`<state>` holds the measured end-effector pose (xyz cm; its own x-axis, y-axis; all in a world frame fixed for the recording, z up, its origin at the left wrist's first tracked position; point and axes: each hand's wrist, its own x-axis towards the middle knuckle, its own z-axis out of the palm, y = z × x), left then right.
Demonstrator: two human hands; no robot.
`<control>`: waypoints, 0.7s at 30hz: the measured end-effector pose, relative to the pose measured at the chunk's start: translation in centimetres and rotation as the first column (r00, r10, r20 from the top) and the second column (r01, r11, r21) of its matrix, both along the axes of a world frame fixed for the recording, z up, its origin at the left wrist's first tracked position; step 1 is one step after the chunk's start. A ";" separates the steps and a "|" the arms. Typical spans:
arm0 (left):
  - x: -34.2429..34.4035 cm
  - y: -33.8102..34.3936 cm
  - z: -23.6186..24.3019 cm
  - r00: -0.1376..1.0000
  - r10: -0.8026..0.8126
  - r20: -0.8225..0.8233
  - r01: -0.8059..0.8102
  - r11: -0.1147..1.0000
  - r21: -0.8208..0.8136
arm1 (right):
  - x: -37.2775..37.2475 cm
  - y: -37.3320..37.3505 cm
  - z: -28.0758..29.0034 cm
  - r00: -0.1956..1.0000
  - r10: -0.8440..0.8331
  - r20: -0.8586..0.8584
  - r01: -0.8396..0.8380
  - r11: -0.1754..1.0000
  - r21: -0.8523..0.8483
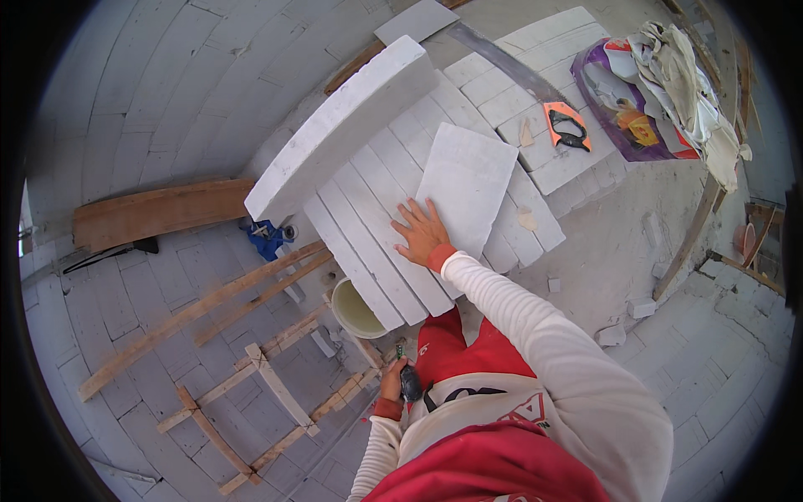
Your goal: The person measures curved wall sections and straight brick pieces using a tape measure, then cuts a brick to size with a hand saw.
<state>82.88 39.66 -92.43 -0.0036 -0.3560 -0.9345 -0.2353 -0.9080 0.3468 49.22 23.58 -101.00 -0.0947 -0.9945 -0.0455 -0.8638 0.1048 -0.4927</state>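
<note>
My right hand [423,233] lies palm down with its fingers spread, over the left edge of a flat white slab [473,180] and the stacked white blocks [368,209] under it. My left hand [391,381] is low by my waist. Its fingers are closed round a dark rounded hand tool [410,383] with a green end; its exact kind is hard to make out. Beyond the right hand, a long white block [335,130] stands on edge along the far left of the stack. An orange-handled handsaw [567,127] rests on more blocks to the right.
A pale bucket [358,309] sits beside the stack's near left corner. Wooden frames and strips [280,389] lie at the left, near a brown board [163,212]. A purple printed bag [627,105] with crumpled cloth stands far right. Small block scraps [642,308] litter the floor.
</note>
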 end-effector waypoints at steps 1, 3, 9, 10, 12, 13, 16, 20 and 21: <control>0.2 -1.3 0.4 0.999 -0.029 0.014 0.029 0.999 -0.015 | 1.4 0.0 -0.4 0.997 0.050 -0.057 -0.046 0.997 0.069; 0.7 -3.2 1.5 1.000 -0.027 0.009 0.027 0.999 -0.029 | 2.2 0.1 -1.2 0.988 0.103 -0.118 -0.088 0.988 0.130; 8.1 -8.1 0.6 0.991 -0.025 0.133 0.054 0.974 -0.220 | -2.1 4.8 -1.4 0.899 0.358 -0.253 -0.337 0.934 0.121; 9.1 -8.0 0.6 0.993 0.017 0.120 0.009 0.979 -0.206 | -3.1 6.5 -1.1 0.895 0.361 -0.262 -0.336 0.932 0.136; 11.5 -7.5 0.1 0.991 0.094 0.099 -0.075 0.982 -0.175 | -4.8 9.5 -0.3 0.874 0.379 -0.302 -0.311 0.917 0.252; 12.6 -7.0 -0.1 0.988 0.120 0.092 -0.103 0.980 -0.169 | -5.0 9.8 0.4 0.855 0.401 -0.330 -0.285 0.893 0.348; 14.5 -4.0 -0.6 0.977 0.180 0.116 -0.160 0.973 -0.167 | -2.0 4.7 4.5 0.931 0.249 -0.267 -0.005 0.741 0.672; 13.6 -1.8 -0.1 0.972 0.142 0.188 -0.104 0.974 -0.200 | 3.0 -9.8 7.0 0.995 0.051 -0.091 -0.056 0.997 -0.062; 14.1 -1.1 -0.1 0.974 0.132 0.186 -0.096 0.977 -0.190 | 4.7 -14.3 8.3 0.995 0.061 -0.082 -0.073 0.985 -0.159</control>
<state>96.95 38.52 -92.53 0.2238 -0.5046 -0.8338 -0.2133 -0.8602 0.4633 53.88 9.26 -92.71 -0.0247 -0.9923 0.1215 -0.9022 -0.0302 -0.4302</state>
